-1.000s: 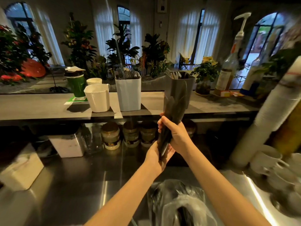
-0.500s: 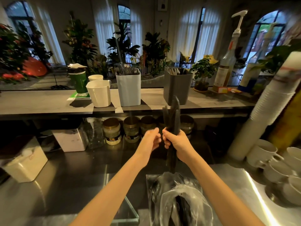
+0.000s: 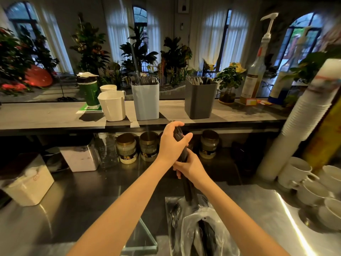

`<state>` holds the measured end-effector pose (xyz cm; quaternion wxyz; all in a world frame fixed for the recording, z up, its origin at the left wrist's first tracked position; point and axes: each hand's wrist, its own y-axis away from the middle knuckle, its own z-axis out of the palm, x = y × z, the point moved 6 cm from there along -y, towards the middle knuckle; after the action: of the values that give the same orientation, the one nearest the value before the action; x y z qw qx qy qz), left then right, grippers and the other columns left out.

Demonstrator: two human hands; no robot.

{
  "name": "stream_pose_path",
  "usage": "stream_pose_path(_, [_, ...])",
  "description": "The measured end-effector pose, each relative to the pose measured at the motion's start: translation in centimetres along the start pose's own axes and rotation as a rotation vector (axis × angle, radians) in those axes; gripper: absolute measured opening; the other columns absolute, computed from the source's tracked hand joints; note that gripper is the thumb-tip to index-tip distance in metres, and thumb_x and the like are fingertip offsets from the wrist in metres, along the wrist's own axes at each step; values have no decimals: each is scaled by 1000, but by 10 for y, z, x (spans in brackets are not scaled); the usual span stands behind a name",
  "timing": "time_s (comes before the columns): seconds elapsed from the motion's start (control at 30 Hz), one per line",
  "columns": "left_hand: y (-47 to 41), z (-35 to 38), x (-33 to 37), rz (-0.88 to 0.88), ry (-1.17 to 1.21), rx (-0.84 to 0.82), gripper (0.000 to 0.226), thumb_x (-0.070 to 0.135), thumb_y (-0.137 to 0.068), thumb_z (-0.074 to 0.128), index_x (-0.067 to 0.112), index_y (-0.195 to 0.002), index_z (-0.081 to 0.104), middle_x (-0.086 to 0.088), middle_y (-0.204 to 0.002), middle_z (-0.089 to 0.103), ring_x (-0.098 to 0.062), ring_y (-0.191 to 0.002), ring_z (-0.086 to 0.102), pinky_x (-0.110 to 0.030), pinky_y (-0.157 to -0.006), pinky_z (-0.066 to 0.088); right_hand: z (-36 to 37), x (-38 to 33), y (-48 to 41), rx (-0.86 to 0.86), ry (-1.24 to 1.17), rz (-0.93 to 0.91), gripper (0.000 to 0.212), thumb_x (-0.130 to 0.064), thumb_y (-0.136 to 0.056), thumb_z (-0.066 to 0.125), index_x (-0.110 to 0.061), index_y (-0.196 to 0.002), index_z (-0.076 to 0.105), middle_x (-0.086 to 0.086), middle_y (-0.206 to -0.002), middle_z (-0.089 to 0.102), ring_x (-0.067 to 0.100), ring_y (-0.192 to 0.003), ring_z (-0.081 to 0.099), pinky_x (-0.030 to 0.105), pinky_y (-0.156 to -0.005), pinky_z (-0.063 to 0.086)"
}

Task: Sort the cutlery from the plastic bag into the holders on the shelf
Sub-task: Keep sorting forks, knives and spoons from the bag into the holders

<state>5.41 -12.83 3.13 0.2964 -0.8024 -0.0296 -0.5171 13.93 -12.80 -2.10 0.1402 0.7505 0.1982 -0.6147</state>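
Note:
A bundle of black cutlery (image 3: pixel 188 189) stands upright above the clear plastic bag (image 3: pixel 206 226) on the steel counter. My left hand (image 3: pixel 172 143) grips the bundle's top end, fingers curled over it. My right hand (image 3: pixel 189 168) grips the bundle lower down. More black cutlery lies inside the bag. On the shelf behind stand a white holder (image 3: pixel 112 106), a light blue holder (image 3: pixel 145 101) with silver cutlery in it, and a dark grey holder (image 3: pixel 200 99) holding dark cutlery.
A green cup (image 3: pixel 88 91) stands left of the holders, a potted plant (image 3: pixel 228 84) and syrup pump bottles (image 3: pixel 255 76) to the right. Jars (image 3: pixel 127 150) sit under the shelf. Stacked paper cups (image 3: pixel 302 119) and white mugs (image 3: pixel 302 174) crowd the right side. A glass block (image 3: pixel 142 235) lies left of the bag.
The bundle came down from in front of the dark grey holder towards the bag. My left hand moved from its lower end up to its top; my right hand now holds lower.

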Motion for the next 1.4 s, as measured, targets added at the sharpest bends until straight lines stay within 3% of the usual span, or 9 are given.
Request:
stream_pose_path(0.13, [0, -1, 0, 22, -58, 18, 54, 19, -83, 71, 26, -130, 45, -1, -151, 31, -22, -134, 38, -40, -111, 33, -1, -6, -1, -60, -38, 36, 27, -13, -87, 64, -15, -111, 51, 3, -69, 62, 6, -40, 54, 18, -46, 50])
stream_pose_path(0.23, [-1, -4, 4, 15, -33, -4, 78, 17, -83, 71, 25, -146, 26, 0, -149, 34, -14, -134, 32, -30, -106, 31, 0, -10, -1, -95, -34, 63, 25, -11, -88, 63, -16, -108, 50, 3, -68, 61, 6, -39, 54, 18, -45, 50])
stream_pose_path(0.43, [0, 1, -3, -6, -79, -11, 34, 24, -81, 73, 19, -105, 50, -4, -110, 57, -10, -100, 52, -25, -86, 49, -3, -8, 1, -86, -86, 100, 7, -12, -89, 62, -15, -91, 55, 3, -65, 58, 5, -39, 50, 20, -45, 47])
stream_pose_path(0.6, [2, 4, -8, -52, -83, -61, 28, 26, -84, 69, 17, -95, 45, -3, -98, 54, -16, -90, 53, -19, -73, 45, -6, -1, -4, -11, 103, 92, 27, -18, -90, 61, -10, -112, 47, 4, -72, 58, 5, -38, 48, 17, -41, 43])
stream_pose_path(0.77, [3, 12, -10, -204, -59, -20, 21, 23, -94, 54, 17, -101, 35, -3, -106, 42, -21, -93, 54, -25, -75, 49, -9, 0, -5, 157, 569, -99, 44, -23, -91, 61, -3, -122, 37, 7, -111, 62, 20, -94, 65, 22, -70, 50])
stream_pose_path(0.9, [-5, 5, -8, -177, -14, 99, 6, 12, -97, 46, 13, -95, 40, -7, -97, 47, -15, -82, 49, -14, -67, 42, -3, -2, -1, 27, 115, 35, 28, -16, -94, 55, -11, -115, 38, 12, -110, 57, 18, -90, 58, 18, -70, 51])
stream_pose_path(1.0, [-11, -2, -14, -258, 132, 108, 5, 9, -96, 45, 12, -98, 42, -7, -88, 50, -13, -72, 48, -17, -61, 42, -9, -3, 3, -177, -43, 138, 27, -16, -89, 63, -10, -112, 53, 8, -94, 63, 12, -72, 61, 19, -62, 52])
stream_pose_path(1.13, [-18, -6, -13, -313, 332, 77, 7, 13, -97, 47, 10, -104, 48, -3, -77, 53, -10, -66, 51, -16, -60, 45, -11, -8, 14, -418, -355, 240, 16, -21, -96, 50, -9, -105, 57, 4, -80, 66, 13, -68, 64, 23, -62, 56])
stream_pose_path(1.4, [-19, -6, -6, -264, 411, 36, 14, 7, -90, 59, 13, -89, 47, -7, -85, 54, -15, -73, 59, -21, -63, 56, -4, -14, 9, -476, -346, 126, 12, -17, -100, 41, -9, -100, 50, 1, -72, 49, 8, -54, 45, 18, -51, 41])
